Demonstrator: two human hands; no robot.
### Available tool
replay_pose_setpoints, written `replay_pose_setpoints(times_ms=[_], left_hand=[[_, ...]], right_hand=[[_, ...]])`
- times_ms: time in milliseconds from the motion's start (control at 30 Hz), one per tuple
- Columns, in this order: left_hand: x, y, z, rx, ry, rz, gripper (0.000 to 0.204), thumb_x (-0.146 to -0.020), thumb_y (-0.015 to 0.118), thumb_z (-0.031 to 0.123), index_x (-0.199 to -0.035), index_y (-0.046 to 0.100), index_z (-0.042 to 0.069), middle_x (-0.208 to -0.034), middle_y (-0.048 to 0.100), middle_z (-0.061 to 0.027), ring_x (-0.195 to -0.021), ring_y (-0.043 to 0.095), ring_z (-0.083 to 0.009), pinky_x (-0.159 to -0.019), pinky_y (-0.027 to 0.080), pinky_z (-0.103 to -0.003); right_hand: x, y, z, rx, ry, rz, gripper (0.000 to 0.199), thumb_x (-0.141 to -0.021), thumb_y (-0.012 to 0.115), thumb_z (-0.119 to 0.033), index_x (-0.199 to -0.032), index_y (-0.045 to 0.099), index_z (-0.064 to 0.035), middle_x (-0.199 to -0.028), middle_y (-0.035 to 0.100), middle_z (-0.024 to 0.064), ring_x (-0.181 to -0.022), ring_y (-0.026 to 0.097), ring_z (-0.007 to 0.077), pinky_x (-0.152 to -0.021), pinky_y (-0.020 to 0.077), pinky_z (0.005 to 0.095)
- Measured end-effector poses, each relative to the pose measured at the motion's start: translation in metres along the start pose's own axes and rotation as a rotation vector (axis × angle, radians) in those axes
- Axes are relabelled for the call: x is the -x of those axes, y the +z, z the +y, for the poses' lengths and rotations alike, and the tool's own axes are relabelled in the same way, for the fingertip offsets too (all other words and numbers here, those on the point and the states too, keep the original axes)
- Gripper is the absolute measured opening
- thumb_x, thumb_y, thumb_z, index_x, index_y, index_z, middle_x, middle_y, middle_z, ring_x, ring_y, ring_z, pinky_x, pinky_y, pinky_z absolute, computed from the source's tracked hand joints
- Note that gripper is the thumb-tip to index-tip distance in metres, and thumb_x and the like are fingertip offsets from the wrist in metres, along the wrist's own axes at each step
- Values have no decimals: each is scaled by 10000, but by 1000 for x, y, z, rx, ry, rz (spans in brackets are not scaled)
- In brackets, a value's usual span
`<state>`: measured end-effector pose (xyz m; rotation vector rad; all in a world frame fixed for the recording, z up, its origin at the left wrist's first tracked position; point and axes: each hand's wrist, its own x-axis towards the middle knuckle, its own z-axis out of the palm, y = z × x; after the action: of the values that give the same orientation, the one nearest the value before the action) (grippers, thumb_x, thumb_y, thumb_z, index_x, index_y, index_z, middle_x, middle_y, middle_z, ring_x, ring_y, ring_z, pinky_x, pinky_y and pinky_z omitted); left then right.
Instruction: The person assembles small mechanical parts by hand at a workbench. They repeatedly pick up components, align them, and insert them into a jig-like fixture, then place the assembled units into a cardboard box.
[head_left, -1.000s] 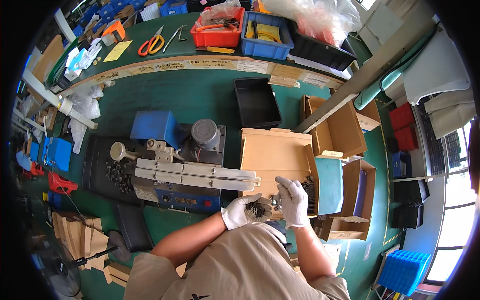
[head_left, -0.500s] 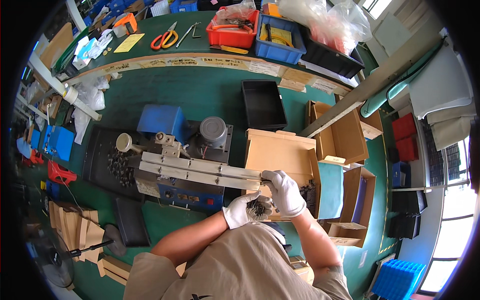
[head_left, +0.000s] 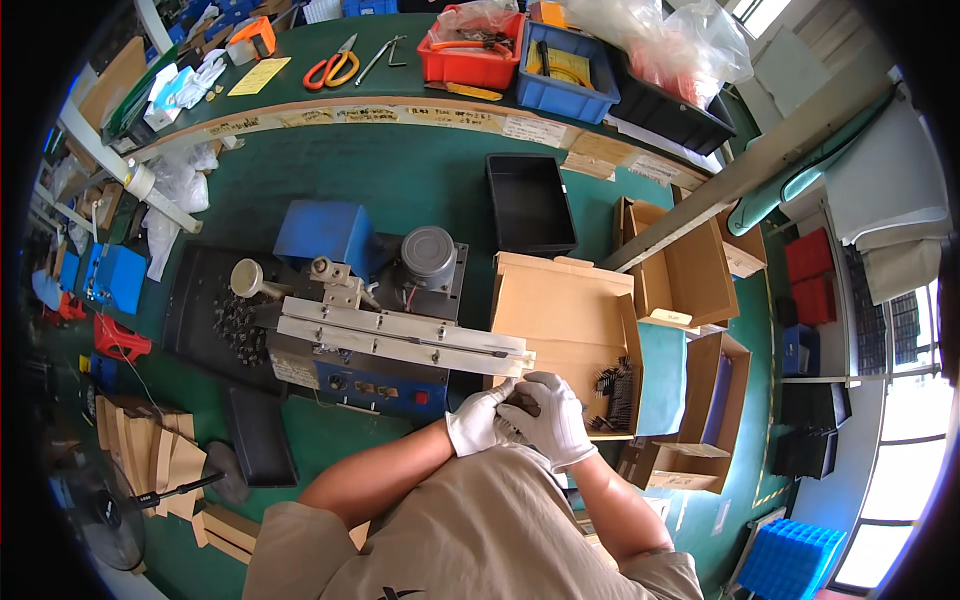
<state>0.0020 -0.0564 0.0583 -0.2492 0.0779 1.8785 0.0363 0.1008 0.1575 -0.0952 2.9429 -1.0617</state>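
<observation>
Both my gloved hands, left hand (head_left: 478, 423) and right hand (head_left: 552, 415), meet closed around small dark parts (head_left: 522, 403) beside the cardboard box (head_left: 560, 310) on the green worktop (head_left: 400, 190).

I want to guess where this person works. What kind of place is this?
Probably a small factory or workshop bench. A blue machine with a long metal rail sits on the green table, cardboard boxes hold small dark parts, and both gloved hands work together beside it.
</observation>
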Motion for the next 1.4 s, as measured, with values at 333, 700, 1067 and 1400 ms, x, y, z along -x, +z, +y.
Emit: replay_pose_setpoints(times_ms=[333,700,1067,1400], left_hand=[[-3,-1,-1,-47,29,137,569,-1085,368,467,-1331,558,-9,-1265,648,-187,-1208,619,-355,-1025,507,-540],[-4,-7,0,-58,77,102,554,-1094,355,440,-1233,618,-28,-1231,662,-209,-1137,650,-377,-993,526,-545],[-5,-9,-1,-52,147,172,574,-1079,366,498,-1290,560,1,-1252,633,-198,-1184,617,-367,-1039,495,-563],[-8,15,1,-158,58,277,488,-1080,385,485,-1303,561,87,-1237,638,-126,-1140,629,-281,-961,537,-493]], right_hand=[[-5,-23,14,-106,-12,209,108,-853,684,-21,-958,709,-28,-956,692,134,-902,666,316,-816,537,391],[-38,-27,8,153,-175,256,85,-853,677,-77,-938,667,-77,-946,686,94,-910,633,339,-830,481,447],[-43,-9,3,16,-258,361,366,-764,786,-52,-1118,693,-68,-997,689,106,-931,644,324,-824,515,414],[-3,-2,0,48,-12,45,366,-750,813,-234,-1059,747,-49,-1124,676,186,-1068,613,393,-953,472,488]])
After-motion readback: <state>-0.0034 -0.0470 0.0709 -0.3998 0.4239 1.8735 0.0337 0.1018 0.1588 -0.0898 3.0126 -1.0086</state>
